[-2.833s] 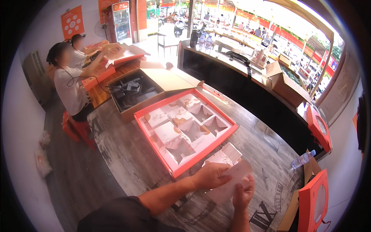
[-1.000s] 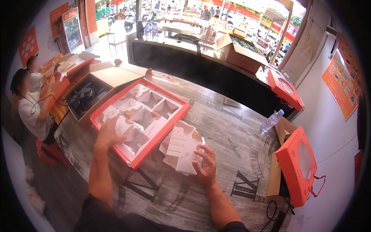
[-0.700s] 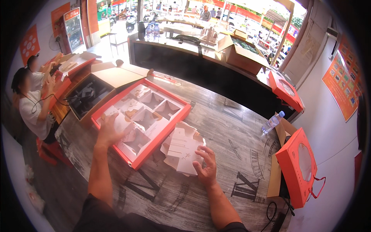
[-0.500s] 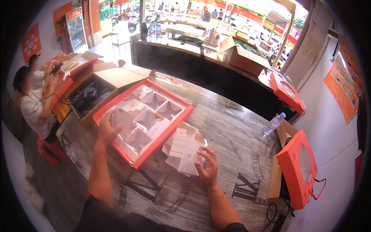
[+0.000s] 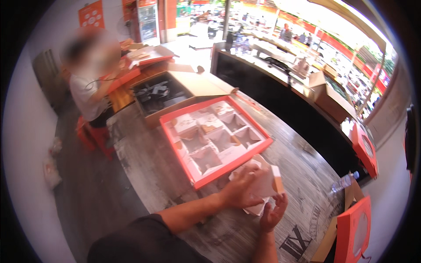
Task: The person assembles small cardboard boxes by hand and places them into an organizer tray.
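Note:
A shallow red box with a white insert divided into several square compartments lies on the table in front of me. To its near right, my left hand holds a small white cardboard carton with a tan side. My right hand is at the carton's lower right corner, fingertips against it and the thumb apart. Beneath the carton and both hands lie flat white cardboard pieces, mostly covered. Inside the red box, some compartments show folded white walls, while those at the far left look covered by flaps.
An open brown carton of dark items stands beyond the red box. Right, a clear bottle lies near a red gift box. A dark-fronted counter runs behind the table. A seated person works at far left.
My left hand has left the red box and moved right with the small carton, over the flat pieces. My right hand has met it there. The view has swung left.

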{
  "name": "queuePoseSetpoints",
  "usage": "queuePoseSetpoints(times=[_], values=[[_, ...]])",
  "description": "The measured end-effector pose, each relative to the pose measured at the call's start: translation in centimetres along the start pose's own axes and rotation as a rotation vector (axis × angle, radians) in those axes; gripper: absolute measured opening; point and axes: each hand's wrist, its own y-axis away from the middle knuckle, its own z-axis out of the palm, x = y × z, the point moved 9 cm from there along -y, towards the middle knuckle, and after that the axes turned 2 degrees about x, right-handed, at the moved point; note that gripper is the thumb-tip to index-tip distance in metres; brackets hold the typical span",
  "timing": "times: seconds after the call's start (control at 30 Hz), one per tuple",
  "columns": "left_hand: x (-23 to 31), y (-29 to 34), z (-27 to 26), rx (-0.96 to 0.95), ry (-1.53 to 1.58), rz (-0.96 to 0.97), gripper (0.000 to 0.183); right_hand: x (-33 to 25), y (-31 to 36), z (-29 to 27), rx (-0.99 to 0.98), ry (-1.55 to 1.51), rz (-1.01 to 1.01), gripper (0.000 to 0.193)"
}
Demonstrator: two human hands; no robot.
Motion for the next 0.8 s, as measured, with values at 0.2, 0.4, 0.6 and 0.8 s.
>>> queuePoseSetpoints(times=[0.2,0.4,0.6,0.8], values=[[-1.3,2.1,1.0,0.037,0.190,0.073,0.092,0.4,0.2,0.2,-0.011,-0.158,0.145,0.074],[-4.1,2.4,1.3,0.081,0.395,-0.066,0.051,0.6,0.0,0.7,-0.016,-0.283,0.156,0.065],[-5.6,2.5,2.6,0.076,0.819,-0.248,0.020,0.6,-0.4,0.7,-0.046,-0.263,0.188,0.062],[-7.1,3.1,4.2,0.071,1.025,-0.294,0.015,1.5,0.0,0.4,-0.060,-0.267,0.242,0.063]])
